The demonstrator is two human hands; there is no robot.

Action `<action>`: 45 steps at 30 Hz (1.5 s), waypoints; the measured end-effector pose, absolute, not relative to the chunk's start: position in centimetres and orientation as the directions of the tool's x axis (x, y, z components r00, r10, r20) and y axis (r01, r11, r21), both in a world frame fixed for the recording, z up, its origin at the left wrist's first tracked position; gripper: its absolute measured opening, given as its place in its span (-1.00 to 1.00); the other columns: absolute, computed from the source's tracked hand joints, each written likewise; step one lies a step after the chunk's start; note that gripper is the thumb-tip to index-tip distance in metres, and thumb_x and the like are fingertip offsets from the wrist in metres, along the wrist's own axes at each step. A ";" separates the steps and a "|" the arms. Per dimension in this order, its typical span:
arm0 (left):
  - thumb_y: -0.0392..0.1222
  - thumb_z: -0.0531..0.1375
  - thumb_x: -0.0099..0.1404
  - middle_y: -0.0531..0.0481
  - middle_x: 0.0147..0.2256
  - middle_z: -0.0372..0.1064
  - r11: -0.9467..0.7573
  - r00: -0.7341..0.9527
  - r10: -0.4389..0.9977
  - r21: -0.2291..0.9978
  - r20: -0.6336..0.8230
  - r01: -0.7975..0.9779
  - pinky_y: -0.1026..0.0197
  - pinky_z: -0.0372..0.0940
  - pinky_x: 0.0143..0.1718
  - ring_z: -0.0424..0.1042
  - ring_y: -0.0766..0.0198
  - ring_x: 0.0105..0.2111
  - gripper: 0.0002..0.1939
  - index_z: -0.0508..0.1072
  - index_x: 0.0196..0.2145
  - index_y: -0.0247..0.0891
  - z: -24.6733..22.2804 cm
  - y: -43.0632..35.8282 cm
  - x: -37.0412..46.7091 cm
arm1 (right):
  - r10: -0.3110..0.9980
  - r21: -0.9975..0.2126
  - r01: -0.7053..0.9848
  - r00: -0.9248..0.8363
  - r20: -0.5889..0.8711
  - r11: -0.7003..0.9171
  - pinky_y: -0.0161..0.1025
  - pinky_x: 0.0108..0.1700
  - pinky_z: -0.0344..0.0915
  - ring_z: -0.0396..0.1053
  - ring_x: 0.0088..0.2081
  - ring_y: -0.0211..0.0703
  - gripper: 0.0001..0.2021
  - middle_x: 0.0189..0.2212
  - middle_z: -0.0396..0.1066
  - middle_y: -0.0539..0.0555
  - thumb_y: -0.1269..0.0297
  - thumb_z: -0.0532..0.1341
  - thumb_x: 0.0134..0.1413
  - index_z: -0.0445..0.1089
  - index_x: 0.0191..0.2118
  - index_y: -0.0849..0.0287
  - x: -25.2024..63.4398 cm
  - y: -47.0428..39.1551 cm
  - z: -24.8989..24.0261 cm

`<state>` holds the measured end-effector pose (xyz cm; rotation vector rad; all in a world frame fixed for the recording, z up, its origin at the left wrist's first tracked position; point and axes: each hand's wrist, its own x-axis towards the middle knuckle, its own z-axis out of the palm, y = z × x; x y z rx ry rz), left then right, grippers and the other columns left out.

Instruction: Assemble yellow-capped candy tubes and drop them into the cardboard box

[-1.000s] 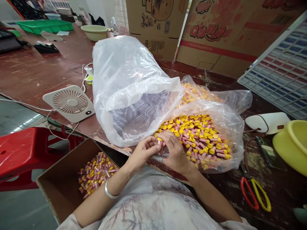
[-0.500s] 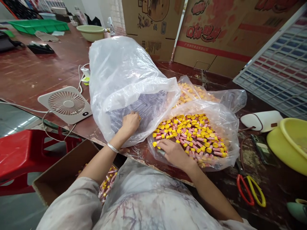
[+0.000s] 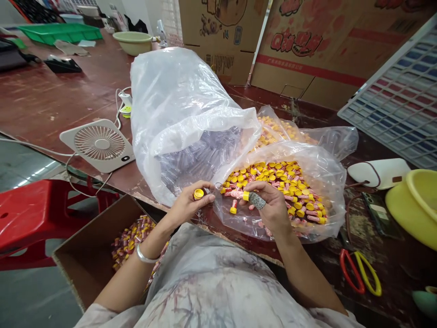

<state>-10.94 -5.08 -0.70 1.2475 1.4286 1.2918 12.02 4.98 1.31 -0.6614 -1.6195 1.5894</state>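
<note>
My left hand [image 3: 187, 202] is closed in a pinch round a yellow cap [image 3: 198, 194], just above the desk's near edge. My right hand [image 3: 273, 205] pinches a capped tube [image 3: 246, 196] with thumb and fingers, over the clear bag [image 3: 327, 182]; a grey wrap [image 3: 257, 200] covers one fingertip. Below the edge, by my left forearm, an open carton [image 3: 73, 255] holds more yellow and pink pieces [image 3: 131, 239], with a red stool [image 3: 37, 214] beside it on a grey-green floor [image 3: 34, 294].

The desk [image 3: 51, 102] is dark red, glossy on the left, scuffed to pale patches along its edge and at right near the scissors [image 3: 348, 249]. The clear bag lies open on it, full of capped pink pieces [image 3: 297, 191]; touching it, a white bag [image 3: 174, 91] gapes over clear tubes [image 3: 205, 152]. A fan [image 3: 102, 145] stands left, a yellow basin [image 3: 409, 205] right.

Farther back are big cardboard boxes [image 3: 307, 54], a white grid [image 3: 392, 100], a pale bowl [image 3: 133, 45] and a green tray [image 3: 61, 34], before a pale wall [image 3: 145, 13].
</note>
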 end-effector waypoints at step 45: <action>-0.39 0.13 0.34 -0.18 -0.20 0.39 -0.284 0.268 0.958 0.221 0.101 0.933 0.13 0.24 -0.18 0.38 0.13 -0.22 -0.78 0.58 -0.24 -0.24 -3.2 5.0 -16.5 | 0.677 -0.139 0.663 -0.712 0.183 0.735 -0.13 0.08 0.35 0.39 0.07 0.00 -0.43 0.08 0.44 0.18 0.70 0.07 0.02 0.42 0.11 0.13 13.9 9.6 -3.5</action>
